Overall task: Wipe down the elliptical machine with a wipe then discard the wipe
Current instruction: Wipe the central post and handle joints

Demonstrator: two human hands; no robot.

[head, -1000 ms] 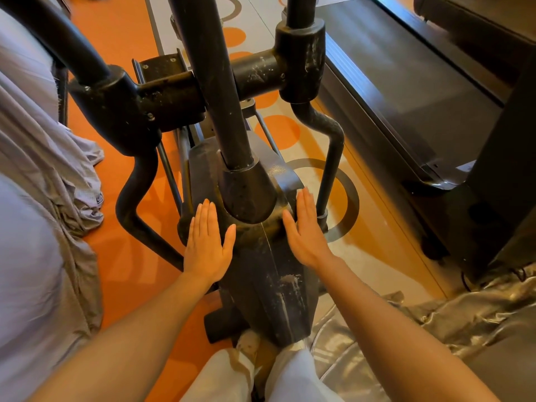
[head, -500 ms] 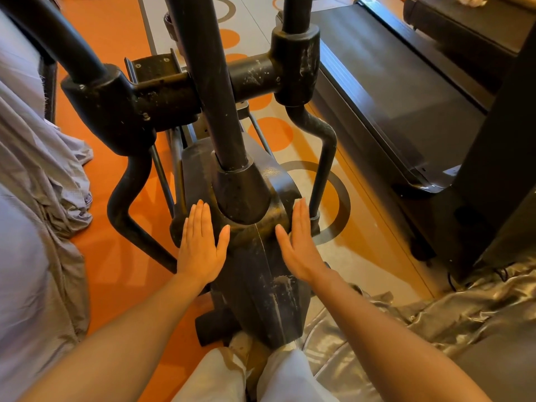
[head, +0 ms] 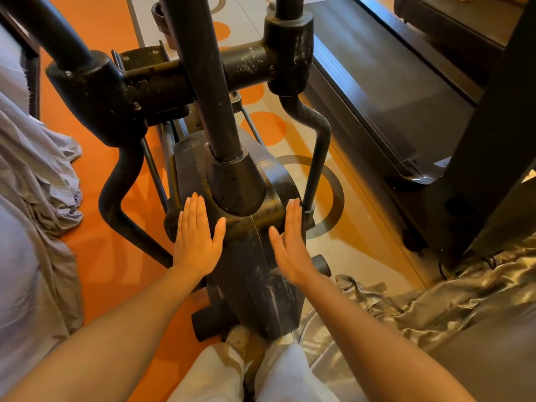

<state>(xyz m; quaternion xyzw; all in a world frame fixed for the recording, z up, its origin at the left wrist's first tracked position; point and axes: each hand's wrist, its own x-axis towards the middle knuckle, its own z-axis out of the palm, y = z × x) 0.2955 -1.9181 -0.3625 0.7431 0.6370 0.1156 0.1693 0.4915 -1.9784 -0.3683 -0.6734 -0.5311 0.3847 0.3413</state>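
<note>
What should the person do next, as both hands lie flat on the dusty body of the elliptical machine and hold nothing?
Probably lift one hand away to fetch a wipe. The left hand and the right hand rest with straight fingers on the elliptical's black housing, which shows pale dust streaks, and no wipe is visible in this view, so wiping cannot yet start.

Both hands lying flat on the black elliptical machine (head: 255, 274), fingers straight: left hand (head: 197, 239) pressing the housing's left side, right hand (head: 291, 245) resting along its right edge. Thick post (head: 208, 91) rising between them. Treadmill (head: 385, 91) sitting to the right, grey cloth (head: 37, 198) lying left, shiny silver fabric (head: 435, 309) bunching lower right on the orange floor (head: 95, 271).
</note>
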